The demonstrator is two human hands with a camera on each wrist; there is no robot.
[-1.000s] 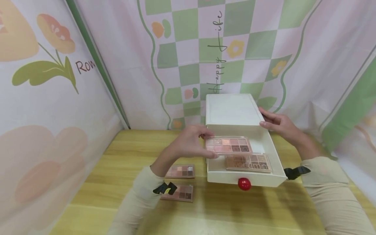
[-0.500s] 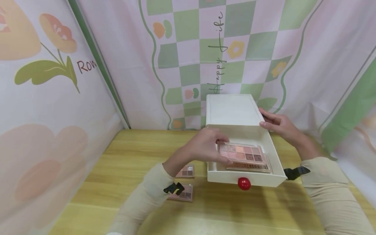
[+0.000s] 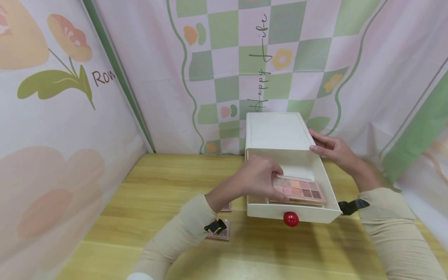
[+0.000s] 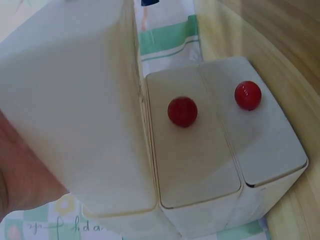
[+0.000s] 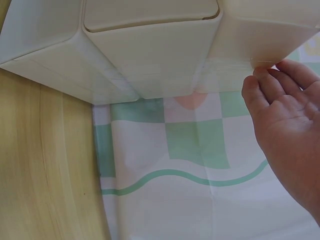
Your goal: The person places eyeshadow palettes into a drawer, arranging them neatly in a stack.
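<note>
In the head view my left hand (image 3: 260, 177) holds an eyeshadow palette (image 3: 302, 189) by its left end, thumb on the near edge and fingers on the far edge. The palette lies over another palette, of which only a thin edge shows, inside the pulled-out top drawer (image 3: 264, 210) of a white cabinet (image 3: 274, 130). My right hand (image 3: 334, 151) touches the cabinet's right side; the right wrist view shows its fingers fairly straight with fingertips against the wall. In the left wrist view, the drawer hides most of my left hand (image 4: 25, 172).
A red knob (image 3: 291, 219) sticks out from the drawer front. Two lower drawers with red knobs (image 4: 182, 111) are closed. Two more palettes, a near one (image 3: 224, 232) and a farther one (image 3: 226, 207), lie on the wooden table (image 3: 168, 175), partly behind my left forearm. A patterned curtain (image 3: 224, 89) hangs behind.
My left hand has moved right and down with the palette, from above the drawer's left side onto the palette inside. The right hand has stayed at the cabinet's side.
</note>
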